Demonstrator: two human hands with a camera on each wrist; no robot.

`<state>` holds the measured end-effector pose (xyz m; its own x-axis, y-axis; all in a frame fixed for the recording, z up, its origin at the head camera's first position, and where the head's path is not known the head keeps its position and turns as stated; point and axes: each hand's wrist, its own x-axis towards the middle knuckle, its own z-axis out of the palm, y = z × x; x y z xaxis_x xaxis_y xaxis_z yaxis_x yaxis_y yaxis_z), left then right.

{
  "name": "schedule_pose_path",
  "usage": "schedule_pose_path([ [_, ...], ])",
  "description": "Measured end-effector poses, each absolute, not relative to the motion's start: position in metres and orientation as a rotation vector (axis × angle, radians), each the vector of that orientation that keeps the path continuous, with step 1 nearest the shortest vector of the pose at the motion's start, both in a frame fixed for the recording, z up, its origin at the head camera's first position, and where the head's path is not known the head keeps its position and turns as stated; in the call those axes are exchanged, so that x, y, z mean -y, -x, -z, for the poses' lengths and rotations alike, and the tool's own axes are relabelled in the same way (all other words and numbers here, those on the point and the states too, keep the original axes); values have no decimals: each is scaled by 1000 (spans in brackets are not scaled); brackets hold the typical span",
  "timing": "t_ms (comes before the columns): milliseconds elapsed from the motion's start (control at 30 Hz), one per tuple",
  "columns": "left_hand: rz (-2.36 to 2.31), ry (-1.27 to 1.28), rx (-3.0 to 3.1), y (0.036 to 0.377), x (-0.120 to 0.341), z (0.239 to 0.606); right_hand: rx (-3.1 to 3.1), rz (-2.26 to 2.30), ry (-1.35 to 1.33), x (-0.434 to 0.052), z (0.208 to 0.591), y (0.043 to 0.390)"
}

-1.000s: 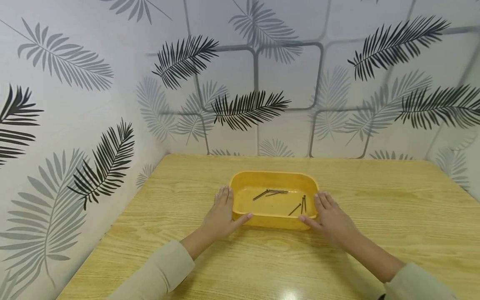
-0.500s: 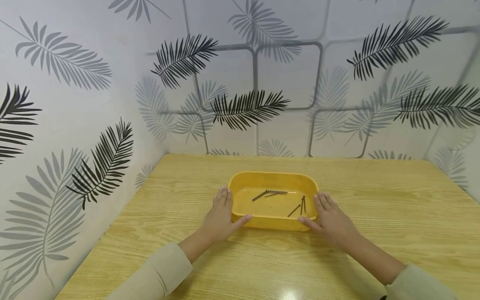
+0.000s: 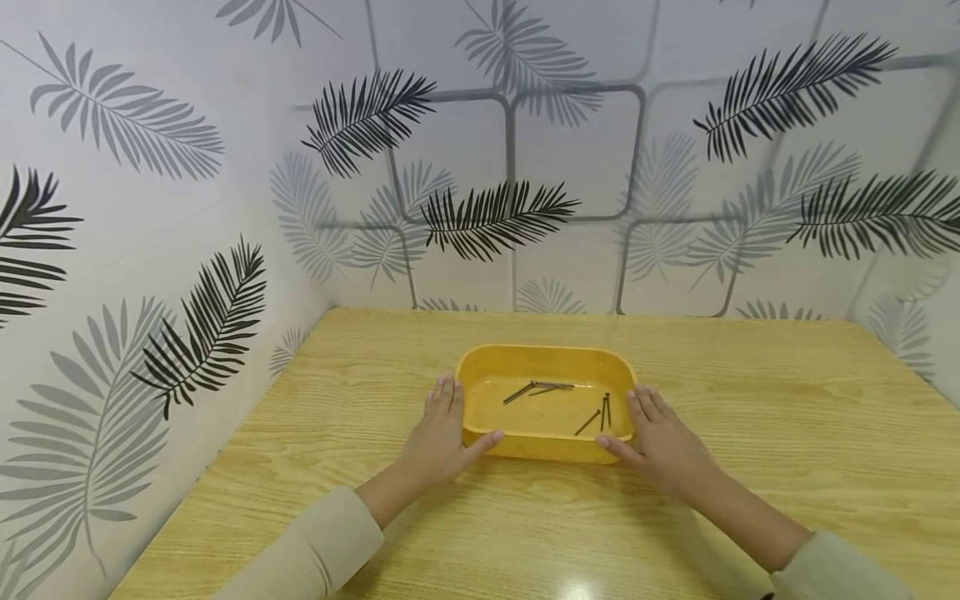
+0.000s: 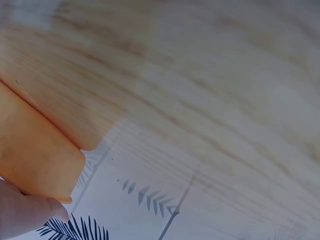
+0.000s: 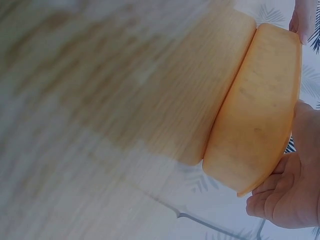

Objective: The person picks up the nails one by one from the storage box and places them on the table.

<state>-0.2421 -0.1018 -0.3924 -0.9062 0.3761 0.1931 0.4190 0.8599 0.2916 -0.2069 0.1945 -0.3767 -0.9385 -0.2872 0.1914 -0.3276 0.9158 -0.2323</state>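
A yellow plastic tray (image 3: 545,351) sits on the wooden table (image 3: 787,417) with several dark nails (image 3: 540,387) lying loose on its floor. My left hand (image 3: 442,429) lies flat against the tray's left end, fingers straight, thumb touching the front wall. My right hand (image 3: 660,437) mirrors it at the right end. In the left wrist view the tray's wall (image 4: 35,155) shows with a fingertip (image 4: 25,212) against it. The right wrist view shows the tray's outer wall (image 5: 260,110) with my right hand (image 5: 295,190) against its end.
Walls papered with a leaf pattern (image 3: 495,217) close off the table's far and left sides. Bare wood (image 3: 525,533) lies between the tray and the near edge. Light sleeves (image 3: 315,550) cover both forearms.
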Motion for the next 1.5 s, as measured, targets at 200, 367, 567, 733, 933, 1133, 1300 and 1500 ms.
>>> schedule_pose_path([
  [200, 495, 621, 2919, 241, 102, 391, 2930, -400, -464, -195, 379, 209],
  [367, 491, 616, 2925, 242, 102, 392, 2935, -406, -466, -195, 378, 209],
  [567, 488, 616, 2926, 243, 103, 392, 2930, -392, -471, -194, 376, 207],
  [733, 488, 620, 2921, 241, 103, 391, 2918, -382, -473, -194, 376, 205],
  [933, 500, 627, 2916, 238, 103, 392, 2916, -402, -473, -194, 377, 202],
  [1133, 506, 624, 2916, 236, 103, 391, 2896, -382, -476, -193, 376, 200],
  [1300, 505, 631, 2915, 234, 104, 390, 2896, -369, -467, -192, 377, 198],
  [1500, 505, 633, 2912, 231, 104, 389, 2901, -369, -456, -191, 377, 195],
])
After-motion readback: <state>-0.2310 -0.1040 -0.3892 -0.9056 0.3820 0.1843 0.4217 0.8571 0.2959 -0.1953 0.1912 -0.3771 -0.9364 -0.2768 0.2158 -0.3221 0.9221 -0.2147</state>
